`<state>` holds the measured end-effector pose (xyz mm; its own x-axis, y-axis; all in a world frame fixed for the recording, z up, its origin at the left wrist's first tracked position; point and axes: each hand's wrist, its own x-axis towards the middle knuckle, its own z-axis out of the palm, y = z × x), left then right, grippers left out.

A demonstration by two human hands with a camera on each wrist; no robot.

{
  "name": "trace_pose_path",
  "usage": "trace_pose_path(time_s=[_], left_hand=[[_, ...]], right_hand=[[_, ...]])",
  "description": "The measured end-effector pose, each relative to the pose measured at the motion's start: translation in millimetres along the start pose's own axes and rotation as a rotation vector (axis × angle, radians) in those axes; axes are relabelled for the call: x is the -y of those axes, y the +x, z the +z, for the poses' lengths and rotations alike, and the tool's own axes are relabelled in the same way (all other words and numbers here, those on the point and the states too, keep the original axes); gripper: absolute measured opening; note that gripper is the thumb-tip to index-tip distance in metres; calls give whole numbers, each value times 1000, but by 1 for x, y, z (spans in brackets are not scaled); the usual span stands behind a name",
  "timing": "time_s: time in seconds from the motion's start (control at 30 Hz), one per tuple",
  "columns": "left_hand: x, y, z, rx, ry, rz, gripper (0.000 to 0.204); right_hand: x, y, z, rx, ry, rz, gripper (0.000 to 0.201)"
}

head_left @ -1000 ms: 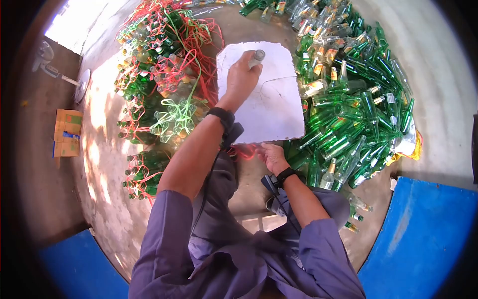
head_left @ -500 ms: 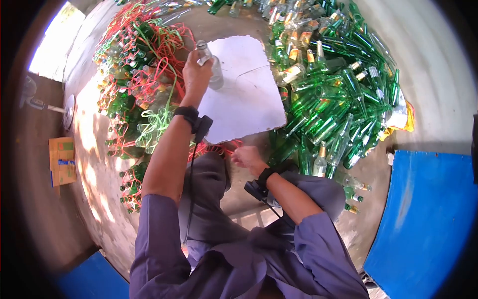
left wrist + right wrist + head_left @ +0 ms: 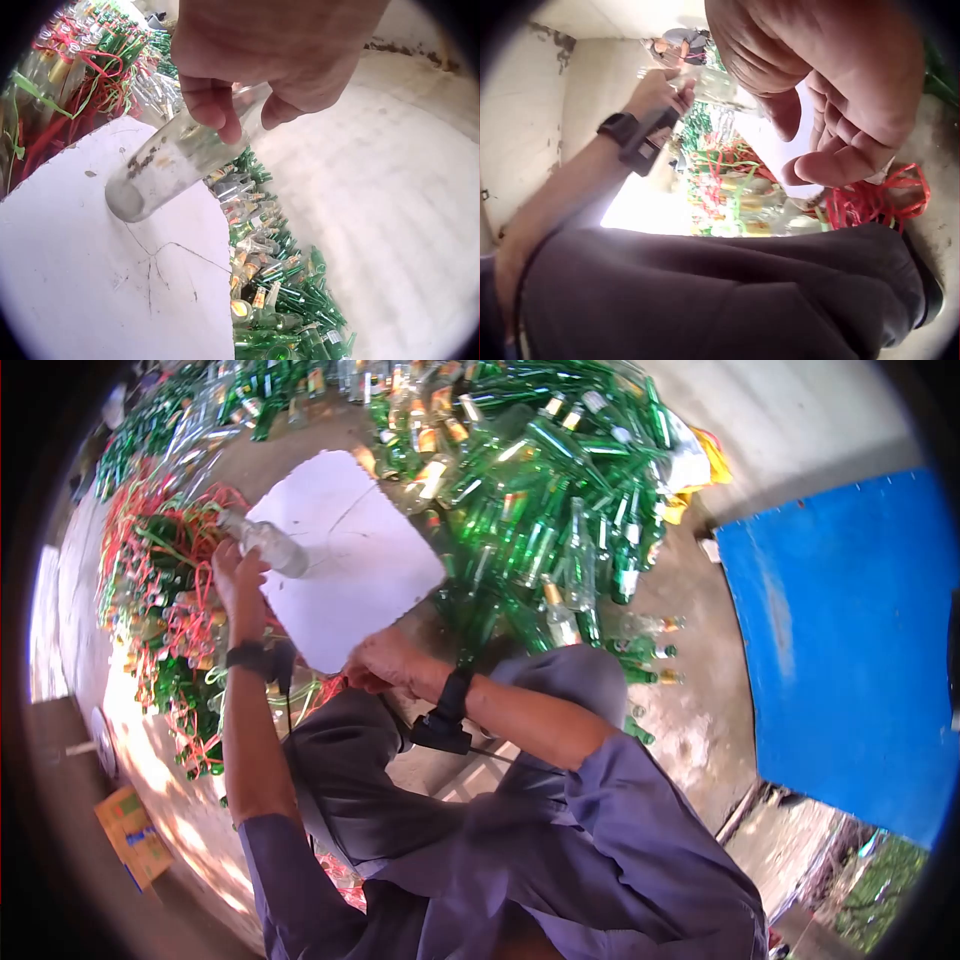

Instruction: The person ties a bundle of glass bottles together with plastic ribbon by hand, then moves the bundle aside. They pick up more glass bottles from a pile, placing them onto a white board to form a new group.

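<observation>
Hands with clear bottle (in left)

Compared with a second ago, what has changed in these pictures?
The left grip has carried the clear bottle toward the left side of the white board, where more of the bottle shows. The right grip has shifted left along the board's near edge. The head view has turned. The left grip still holds the bottle; the green bottle pile looks undisturbed.

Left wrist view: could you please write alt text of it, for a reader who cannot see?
The left hand holds a tilted clear bottle, its base over a white board with crack-like lines. Strapped bottles are at upper left; loose bottles, mostly green, lie right of the board.
</observation>
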<state>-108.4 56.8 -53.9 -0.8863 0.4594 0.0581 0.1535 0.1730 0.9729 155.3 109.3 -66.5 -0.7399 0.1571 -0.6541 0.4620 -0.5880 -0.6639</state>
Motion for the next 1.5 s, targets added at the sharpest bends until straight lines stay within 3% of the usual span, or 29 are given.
trace_pose_path(time_s=[0.17,0.23,0.37,0.43,0.5,0.57,0.63,0.77,0.83,0.9,0.97,1.07,1.27,1.37,1.4,1.43,1.5], left_hand=[[-16,-13,-14,-35,-96,-57,54],[-23,-18,-21,-66,-139,-42,54],[-34,-16,-37,-115,-152,-73,47],[-43,-16,-43,-121,-206,-82,41],[-68,-31,-36,-136,-248,-64,38],[-85,-43,-33,-44,-349,-32,36],[-101,-62,-27,7,-357,-21,34],[-113,-93,-18,130,-259,53,31],[-109,-102,-13,144,-212,-12,29],[-93,-101,-10,155,-256,-55,28],[-80,-100,-5,163,-301,-96,27],[-80,-103,-1,157,-349,-241,24],[-73,-102,1,171,-271,-235,20],[-68,-101,1,217,-254,-218,21],[-65,-105,1,273,-163,-77,22],[-69,-109,3,245,-169,-64,22],[-81,-112,8,224,-228,-258,23]], right_hand=[[58,-69,-32,51,27,-267,33],[83,-120,-54,-9,52,-343,36],[94,-217,-126,-316,-142,-580,37],[76,-244,-177,-589,-290,-558,35],[29,-263,-256,-741,-850,-734,31],[-14,-280,-315,-1114,-970,-224,29],[-58,-300,-342,-1296,-1135,40,34],[-121,-320,-354,-1327,-1088,261,37],[-140,-318,-358,-1215,-1068,381,46],[-159,-309,-365,-1190,-1036,383,46],[-185,-300,-378,-1290,-1076,220,38],[-200,-294,-391,-1286,-1111,225,26],[-221,-301,-398,-1427,-1064,280,23],[-202,-321,-375,-1498,-1049,319,25],[-198,-330,-372,-1524,-1078,320,27],[-191,-339,-374,-1549,-1111,305,30],[-163,-358,-363,-1554,-1158,323,31]])
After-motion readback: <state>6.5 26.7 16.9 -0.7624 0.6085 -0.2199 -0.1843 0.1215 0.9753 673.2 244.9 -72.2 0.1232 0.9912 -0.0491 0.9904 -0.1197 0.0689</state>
